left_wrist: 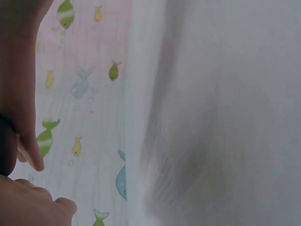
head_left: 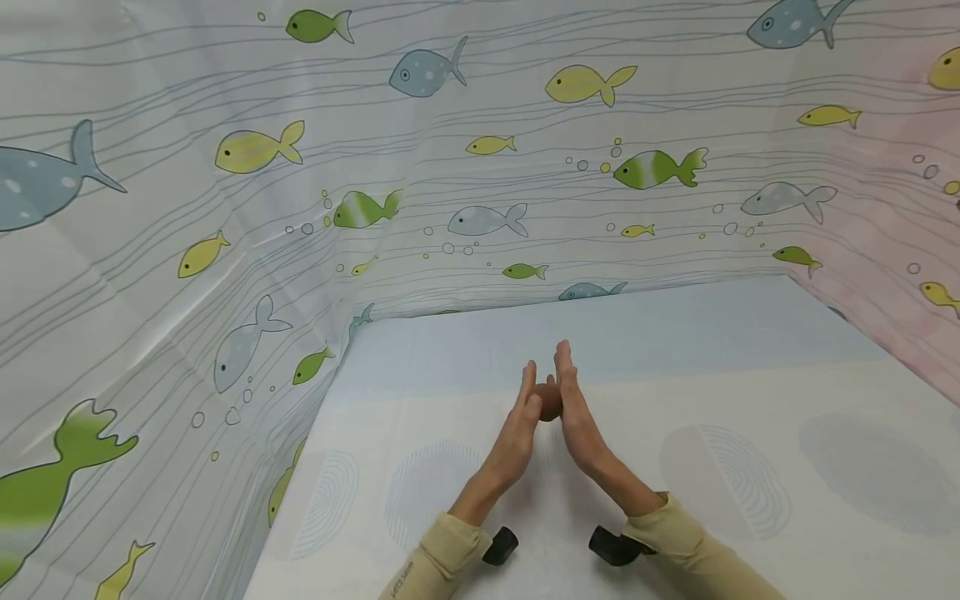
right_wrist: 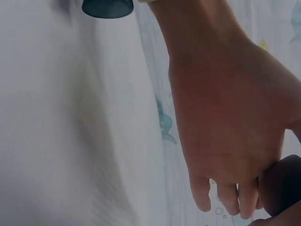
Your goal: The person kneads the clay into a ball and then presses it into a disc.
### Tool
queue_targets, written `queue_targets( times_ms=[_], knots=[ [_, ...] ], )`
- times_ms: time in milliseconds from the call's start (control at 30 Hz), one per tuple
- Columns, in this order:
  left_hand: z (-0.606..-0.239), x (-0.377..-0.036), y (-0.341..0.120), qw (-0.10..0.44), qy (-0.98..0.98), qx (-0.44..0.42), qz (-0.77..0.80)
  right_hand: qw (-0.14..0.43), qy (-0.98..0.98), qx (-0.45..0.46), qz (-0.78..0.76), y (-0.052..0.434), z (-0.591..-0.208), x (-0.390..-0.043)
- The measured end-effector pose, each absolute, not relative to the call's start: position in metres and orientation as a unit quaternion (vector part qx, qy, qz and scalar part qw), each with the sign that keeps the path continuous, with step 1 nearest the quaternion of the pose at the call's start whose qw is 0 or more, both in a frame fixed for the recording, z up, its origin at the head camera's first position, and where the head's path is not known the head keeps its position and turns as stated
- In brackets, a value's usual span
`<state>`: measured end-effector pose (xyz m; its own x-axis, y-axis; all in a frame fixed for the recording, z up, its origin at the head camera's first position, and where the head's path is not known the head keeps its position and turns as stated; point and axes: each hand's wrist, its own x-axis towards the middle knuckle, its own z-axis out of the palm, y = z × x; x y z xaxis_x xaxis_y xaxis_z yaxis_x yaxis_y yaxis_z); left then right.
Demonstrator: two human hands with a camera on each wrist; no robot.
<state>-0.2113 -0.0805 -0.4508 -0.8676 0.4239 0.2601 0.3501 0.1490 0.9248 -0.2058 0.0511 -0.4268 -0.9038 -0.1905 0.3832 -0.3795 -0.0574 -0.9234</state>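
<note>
A round brown ball (head_left: pixel 550 402) sits between my two hands above the table. My left hand (head_left: pixel 517 435) touches its left side, fingers extended forward and upward. Against its right side rests my right hand (head_left: pixel 579 421), also with straight fingers. The palms face each other and slant together like a roof, wrists wide apart. In the left wrist view the ball (left_wrist: pixel 6 147) shows only as a dark curve at the left edge. The right wrist view has the dark ball (right_wrist: pixel 283 186) at the lower right, beside downward-pointing fingers.
A pale cloth with grey and blue round patterns covers the table (head_left: pixel 420 375). Fish-printed curtains (head_left: pixel 480 183) surround it at the back and both sides. A black wrist camera (head_left: pixel 501 546) sits by the left cuff, another black camera (head_left: pixel 615 546) by the right.
</note>
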Motion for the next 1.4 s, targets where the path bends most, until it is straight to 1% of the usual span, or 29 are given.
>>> queue_targets(
  times_ms=[167,400,733,1000,1167,1400],
  knots=[
    [-0.453,-0.204,-0.077,0.041,0.75,0.257,0.608,0.076,-0.68,0.2,0.701,0.056,-0.428,-0.215],
    [-0.452,-0.194,-0.071,0.033,0.75,0.272,0.602,0.053,-0.676,0.158,0.718,0.063,-0.435,-0.228],
    [-0.437,-0.196,-0.068,-0.025,0.762,0.308,0.569,0.007,-0.688,0.145,0.711,0.063,-0.456,-0.225],
    [-0.424,-0.206,-0.07,-0.055,0.761,0.301,0.572,-0.009,-0.674,0.187,0.714,0.055,-0.459,-0.215],
    [-0.419,-0.212,-0.07,-0.056,0.762,0.296,0.574,-0.004,-0.676,0.196,0.71,0.053,-0.455,-0.209],
    [-0.422,-0.218,-0.071,-0.044,0.761,0.278,0.585,0.024,-0.676,0.221,0.702,0.051,-0.451,-0.201]
  ],
)
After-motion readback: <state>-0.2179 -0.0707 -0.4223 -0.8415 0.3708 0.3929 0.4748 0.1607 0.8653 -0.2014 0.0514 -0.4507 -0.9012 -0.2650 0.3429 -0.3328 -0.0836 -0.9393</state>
